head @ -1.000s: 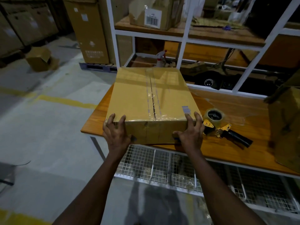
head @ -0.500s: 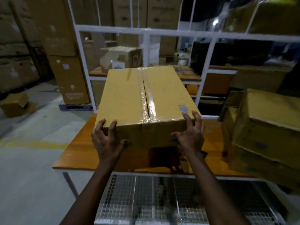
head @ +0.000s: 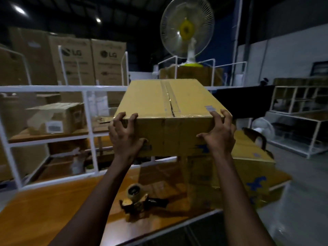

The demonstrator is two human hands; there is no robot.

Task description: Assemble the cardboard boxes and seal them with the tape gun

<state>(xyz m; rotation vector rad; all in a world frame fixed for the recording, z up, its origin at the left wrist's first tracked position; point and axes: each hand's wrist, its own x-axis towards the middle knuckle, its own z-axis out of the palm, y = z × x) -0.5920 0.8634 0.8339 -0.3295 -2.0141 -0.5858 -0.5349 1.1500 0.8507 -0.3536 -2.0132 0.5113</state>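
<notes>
A sealed cardboard box (head: 168, 110) with clear tape along its top seam is held up high above the wooden table (head: 53, 210). My left hand (head: 125, 135) grips its near left corner, fingers curled over the top edge. My right hand (head: 219, 134) grips the near right corner the same way. The tape gun (head: 140, 201) with its roll lies on the table below the box, between my forearms.
A stack of brown boxes (head: 248, 174) with blue marks stands on the table's right end, under and beyond the held box. White metal shelving (head: 87, 121) with cartons runs behind the table. A standing fan (head: 186, 29) and large cartons stand further back.
The box has been lifted from the table to well above it and carried right toward the stack. Both hands kept their grip. The view tilted up and the tape gun came back into sight.
</notes>
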